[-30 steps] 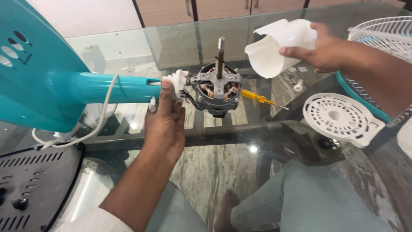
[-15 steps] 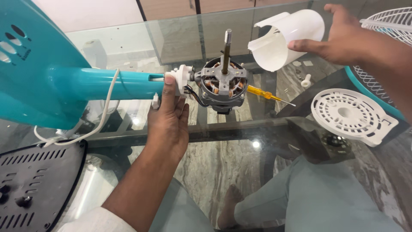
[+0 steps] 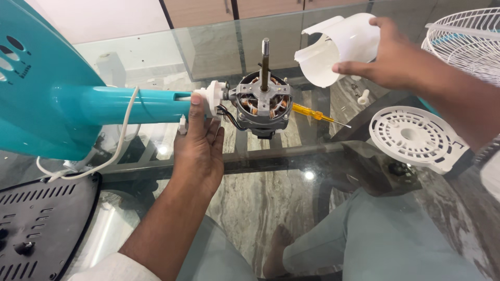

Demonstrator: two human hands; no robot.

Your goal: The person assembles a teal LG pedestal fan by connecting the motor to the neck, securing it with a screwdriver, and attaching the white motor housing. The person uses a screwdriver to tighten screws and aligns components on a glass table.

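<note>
The left hand [image 3: 197, 151] is reaching up at centre frame, its fingers [image 3: 196, 106] closing around the white plastic neck joint [image 3: 213, 98] where the one teal fan stand tube [image 3: 130, 105] meets the one bare fan motor [image 3: 261, 105]. The thumb is pressing on the joint and the other fingers are curling behind it. The motor is sitting just right of that hand, copper windings showing, with a single steel shaft [image 3: 265, 62] standing upright out of it.

The right hand [image 3: 388, 57] is hovering in the upper right of the frame, its fingers [image 3: 350, 67] spreading moderately to grip one white cylindrical motor cover [image 3: 338, 47], held tilted with its open mouth facing the motor and well clear of the shaft.

On the glass surface [image 3: 312, 171], one yellow-handled screwdriver [image 3: 315, 115] is lying just behind the motor. One white round vented plate [image 3: 414, 138] is resting at right, one white wire fan guard [image 3: 466, 41] is showing at the upper right edge, and one small white screw peg [image 3: 363, 97] is lying between them. One teal fan base [image 3: 31, 88] is filling the upper left, one white power cord [image 3: 122, 140] is looping down from it, and one black slotted panel [image 3: 41, 224] is lying at lower left.
</note>
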